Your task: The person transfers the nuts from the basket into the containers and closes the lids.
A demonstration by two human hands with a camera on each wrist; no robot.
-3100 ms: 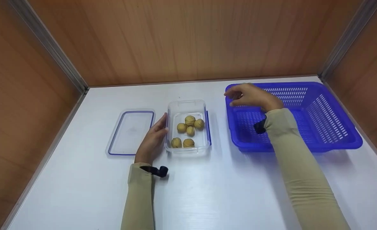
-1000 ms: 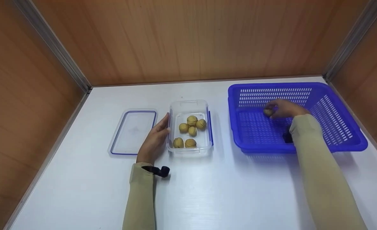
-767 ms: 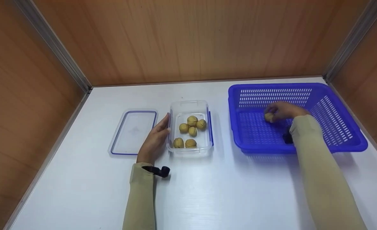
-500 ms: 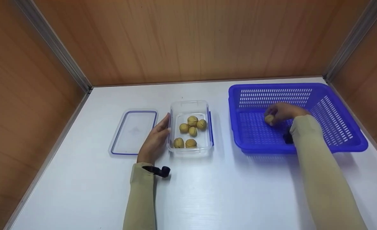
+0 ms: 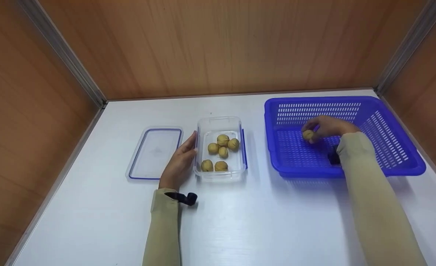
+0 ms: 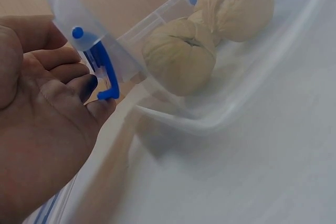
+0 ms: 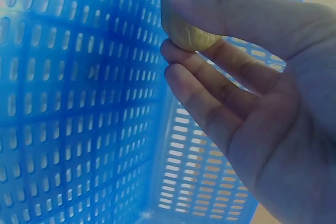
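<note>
Wood-grain panels wall in the white table (image 5: 240,221) on three sides, and from my remote seat I can see everything laid out in a row across its middle. At the right edge sits the blue basket (image 5: 388,122), and my right hand (image 5: 329,127) is inside it, near its front-left corner, pinching a walnut (image 5: 308,134) between thumb and the first fingers. The wrist view shows the grip plainly: the thumb lies across the walnut (image 7: 190,22) with the fingers curled beneath it, over the slotted floor; whether it touches that floor I cannot tell.

I judge the walnut light, hard and rigid, with a ridged shell that gives fair friction, yet round enough to roll. A pinch across its widest part, as now, seems the right hold. It is nearly round, so I cannot make out a long axis or which way it points.

My left hand (image 5: 179,162) rests open with straight fingers against the left wall of the clear box (image 5: 220,177), which stands at the table's centre. Its fingertips (image 6: 97,106) touch the blue latch (image 6: 102,74). Six more walnuts (image 5: 221,153) lie in the box. The lid (image 5: 153,153) lies flat just left of that hand.
</note>
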